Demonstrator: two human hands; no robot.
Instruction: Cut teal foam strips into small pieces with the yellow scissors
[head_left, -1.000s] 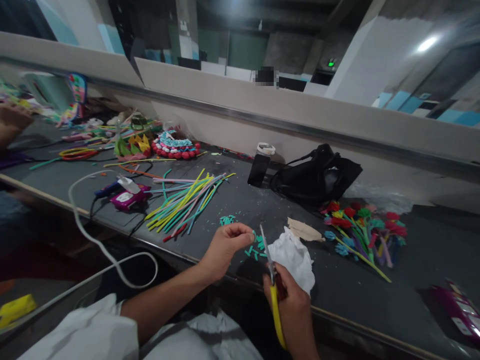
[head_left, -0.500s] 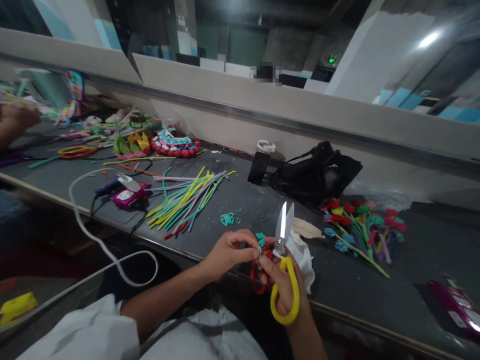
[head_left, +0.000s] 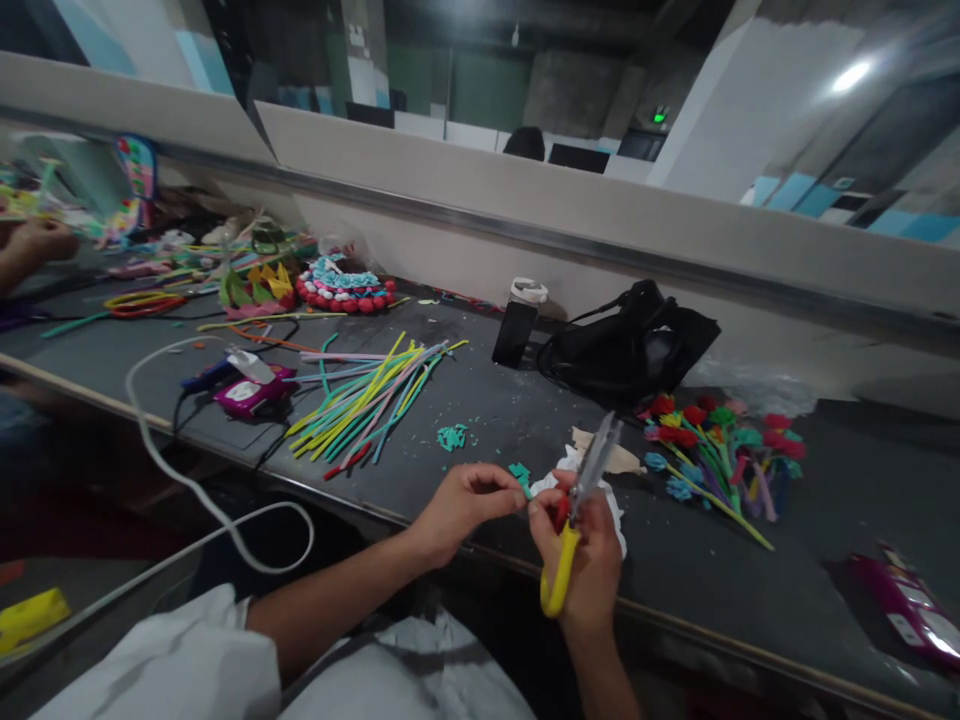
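Note:
My right hand [head_left: 589,565] is closed around a pair of scissors [head_left: 559,578] with a yellow handle, blades pointing up and away from me. Something red shows between its fingers, partly hidden. My left hand [head_left: 465,508] pinches at its fingertips, which meet the right thumb and finger. Between them a small green strip [head_left: 528,492] shows, mostly covered. Just beyond the fingers lie green clippings [head_left: 517,472]; another small heap of green clippings [head_left: 452,437] is farther left. Crumpled white paper [head_left: 616,515] lies behind my right hand.
Coloured foam-like sticks [head_left: 375,400] and a purple device [head_left: 255,390] lie left, with a white cable [head_left: 180,470] hanging off the edge. Craft flowers [head_left: 720,450] and a second purple device [head_left: 907,605] lie right. A black bag [head_left: 630,345] is behind. Another person's hand [head_left: 41,240] works far left.
The scissors have turned in my right hand, so the blades now lean right and the yellow loop shows edge-on. The red loop below the fingers is now mostly hidden. My hands stay together.

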